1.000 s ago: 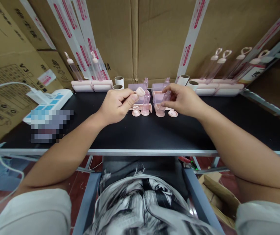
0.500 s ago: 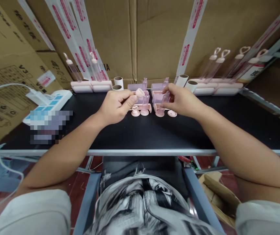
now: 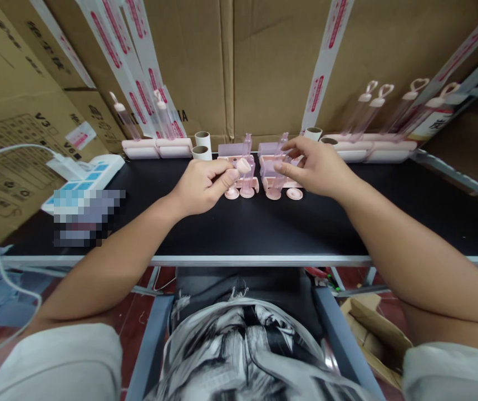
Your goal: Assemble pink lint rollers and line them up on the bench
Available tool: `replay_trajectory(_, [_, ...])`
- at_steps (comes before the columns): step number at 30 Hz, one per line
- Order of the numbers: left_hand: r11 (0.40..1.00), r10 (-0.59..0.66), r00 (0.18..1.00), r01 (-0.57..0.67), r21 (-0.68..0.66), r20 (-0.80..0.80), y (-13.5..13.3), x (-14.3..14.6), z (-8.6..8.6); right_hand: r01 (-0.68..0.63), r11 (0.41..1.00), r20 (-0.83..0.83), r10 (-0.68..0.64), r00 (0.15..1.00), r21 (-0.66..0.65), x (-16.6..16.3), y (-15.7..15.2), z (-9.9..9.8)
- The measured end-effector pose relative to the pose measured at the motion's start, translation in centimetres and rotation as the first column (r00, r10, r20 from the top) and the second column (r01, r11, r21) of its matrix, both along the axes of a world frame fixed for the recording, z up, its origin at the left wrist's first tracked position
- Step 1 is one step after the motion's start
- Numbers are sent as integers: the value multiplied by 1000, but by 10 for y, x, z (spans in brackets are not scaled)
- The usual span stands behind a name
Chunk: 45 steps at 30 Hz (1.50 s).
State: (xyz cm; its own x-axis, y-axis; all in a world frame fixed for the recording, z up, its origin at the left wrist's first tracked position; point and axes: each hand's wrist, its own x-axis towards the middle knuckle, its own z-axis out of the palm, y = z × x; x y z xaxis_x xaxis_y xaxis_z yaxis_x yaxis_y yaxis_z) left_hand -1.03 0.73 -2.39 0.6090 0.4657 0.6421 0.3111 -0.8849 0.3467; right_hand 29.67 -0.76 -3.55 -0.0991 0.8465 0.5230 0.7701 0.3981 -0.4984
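My left hand is closed in a pinch on a small pink cap, held just above the black tabletop. Right beside the cap stands a clear pink tube on a round base, with a heart-shaped pink piece at its left. My right hand hovers over the right pink tray, its fingers spread and reaching to a clear tube at the tray's back. Another tube on a base and a loose pink disc lie below that hand.
Pink trays with finished heart-topped tubes line the back right, and more stand at the back left. Cardboard tape cores sit between them. A white and blue scale with a cable is at the left. Cardboard boxes wall the back.
My left hand has lowered the pink cap toward the standing tube. My right hand has let go of the tube it held and its fingers have opened and moved back toward the tray's rear.
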Motion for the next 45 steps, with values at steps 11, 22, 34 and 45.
replay_trajectory(11, [994, -99, 988, 92, -54, -122, -10, 13, -11, -462, 885, 37, 460, 887, 64, -35, -45, 12])
replay_trajectory(22, [973, -181, 981, 167, -160, -74, -21, 21, -16, 13, 991, -4, -12, 1000, 133, 19, -51, 43])
replay_trajectory(34, [997, 74, 973, -80, 19, 219, -2, -1, -1, 129, 955, 296, -46, 954, -267, 39, 0, 17])
replay_trajectory(45, [990, 113, 777, -143, -1, 619, 39, -25, 11, 305, 842, 437, -93, 894, -445, 20, 0, 16])
